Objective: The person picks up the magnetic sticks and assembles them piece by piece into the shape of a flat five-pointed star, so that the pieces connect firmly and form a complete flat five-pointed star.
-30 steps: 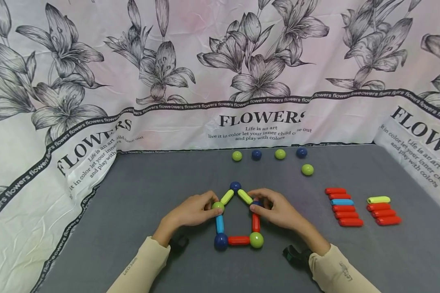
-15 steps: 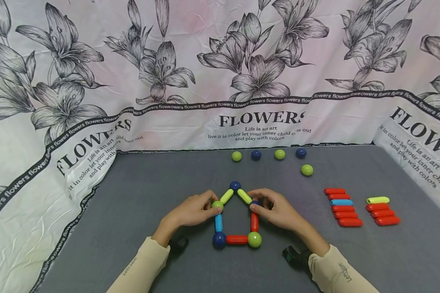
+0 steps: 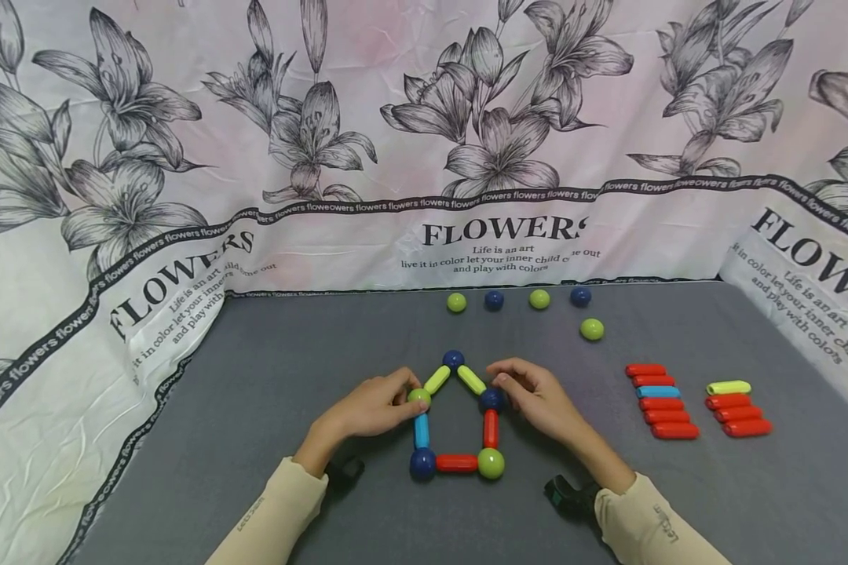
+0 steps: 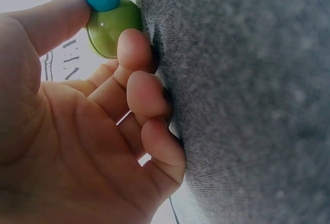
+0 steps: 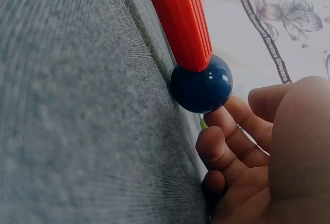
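On the grey cloth lies a house-shaped frame of sticks and balls: a blue ball (image 3: 454,359) at its peak, two yellow-green sticks (image 3: 436,380), a blue stick (image 3: 422,431), and red sticks (image 3: 456,463) at the base and right side. My left hand (image 3: 376,404) pinches the green ball (image 3: 418,399) at the left shoulder; the left wrist view shows thumb and fingertips round this green ball (image 4: 114,28). Beside the dark blue ball (image 3: 491,400) at the right shoulder, my right hand (image 3: 542,402) has loosely bent fingers. In the right wrist view the thumb stands apart from that dark blue ball (image 5: 201,84).
Green and blue balls (image 3: 495,300) are scattered along the back of the table. To the right lie two stacks of sticks, mostly red (image 3: 671,430), with a blue one (image 3: 658,391) and a yellow-green one (image 3: 729,388). A flower-printed curtain (image 3: 325,243) borders the table behind.
My right hand has let go of the dark blue ball and drawn slightly right. The frame's lower part shifted a little left earlier. My left hand keeps its pinch on the green ball.
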`<state>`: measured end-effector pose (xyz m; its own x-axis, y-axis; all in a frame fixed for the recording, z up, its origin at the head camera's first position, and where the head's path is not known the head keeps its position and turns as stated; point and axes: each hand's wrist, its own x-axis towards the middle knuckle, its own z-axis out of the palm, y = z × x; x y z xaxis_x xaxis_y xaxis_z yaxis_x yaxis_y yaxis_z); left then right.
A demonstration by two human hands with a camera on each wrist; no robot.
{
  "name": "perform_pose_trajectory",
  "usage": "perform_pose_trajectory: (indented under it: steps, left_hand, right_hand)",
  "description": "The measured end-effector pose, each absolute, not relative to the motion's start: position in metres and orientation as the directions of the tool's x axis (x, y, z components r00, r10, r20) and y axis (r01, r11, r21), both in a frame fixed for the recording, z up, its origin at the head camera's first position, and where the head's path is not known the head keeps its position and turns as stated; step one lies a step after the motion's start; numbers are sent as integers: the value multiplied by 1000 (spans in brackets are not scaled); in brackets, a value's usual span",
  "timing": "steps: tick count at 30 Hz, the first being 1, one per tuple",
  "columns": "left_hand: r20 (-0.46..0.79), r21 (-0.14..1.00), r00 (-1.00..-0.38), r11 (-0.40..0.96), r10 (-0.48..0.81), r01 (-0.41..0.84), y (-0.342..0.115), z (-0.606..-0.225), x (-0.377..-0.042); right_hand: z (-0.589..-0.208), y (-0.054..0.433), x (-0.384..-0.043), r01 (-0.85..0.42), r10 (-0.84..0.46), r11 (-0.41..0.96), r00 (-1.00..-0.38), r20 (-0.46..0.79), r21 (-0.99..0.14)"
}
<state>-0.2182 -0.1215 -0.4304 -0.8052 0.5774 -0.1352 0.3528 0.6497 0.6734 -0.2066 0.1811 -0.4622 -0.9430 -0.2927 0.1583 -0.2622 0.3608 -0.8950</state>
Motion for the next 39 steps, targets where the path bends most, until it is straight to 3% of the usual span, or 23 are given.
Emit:
perform_pose_trajectory:
  steps: [6, 14, 18, 25, 29, 34, 39]
  left_hand:
    - [-135, 667, -806, 654, 577, 357, -122, -431, -218]
    - [-133, 672, -808, 651, 574, 352, -124, -432, -220]
    - [-133, 681, -807, 645, 575, 347, -123, -430, -220]
    - [-141, 685, -810, 647, 569, 335, -123, -429, -219]
    - [-143, 679, -813, 654, 565, 334, -123, -428, -219]
    - [-147, 688, -808, 646, 571, 332, -124, -429, -219]
    - [-123, 718, -797, 607, 592, 340, -127, -428, -221]
  right_hand:
    - [-462, 181, -206, -258, -291, 357, -944, 156, -898]
    - [-459, 184, -207, -335, -290, 333, -926, 242, -881]
    - [-449, 193, -209, -394, -254, 437, -917, 309, -809]
    - [-429, 245, -210, -409, -199, 723, -895, 398, -556]
    - [-422, 287, -210, -289, -141, 854, -929, 341, -434]
    - [-420, 324, -207, -74, -39, 924, -994, 100, -374]
    - [-420, 338, -206, -6, -19, 941, -999, -33, -339]
